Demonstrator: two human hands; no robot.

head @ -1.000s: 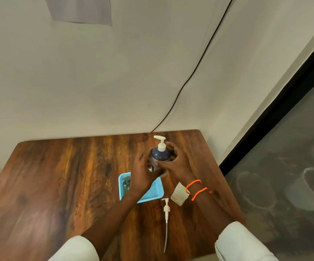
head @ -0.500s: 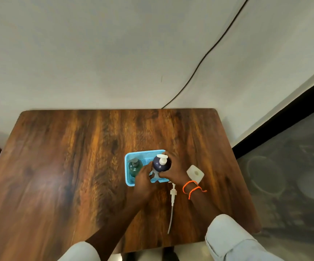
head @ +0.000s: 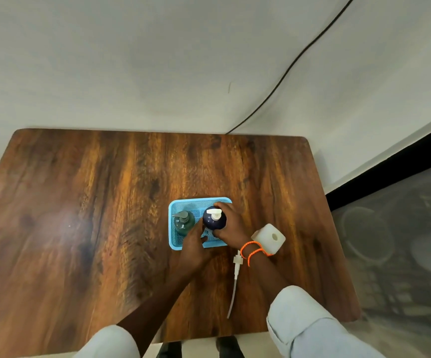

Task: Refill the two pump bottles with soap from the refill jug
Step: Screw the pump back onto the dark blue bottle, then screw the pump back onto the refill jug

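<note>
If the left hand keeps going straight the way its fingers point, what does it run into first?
The left hand points up and away over the blue basket's near rim, toward the gap between the two bottles. Most likely it first meets the dark blue pump bottle, which the right hand grips; depth from this overhead view is uncertain.

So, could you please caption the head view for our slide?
Right hand holds the navy pump bottle in the blue basket beside the green one.
</note>
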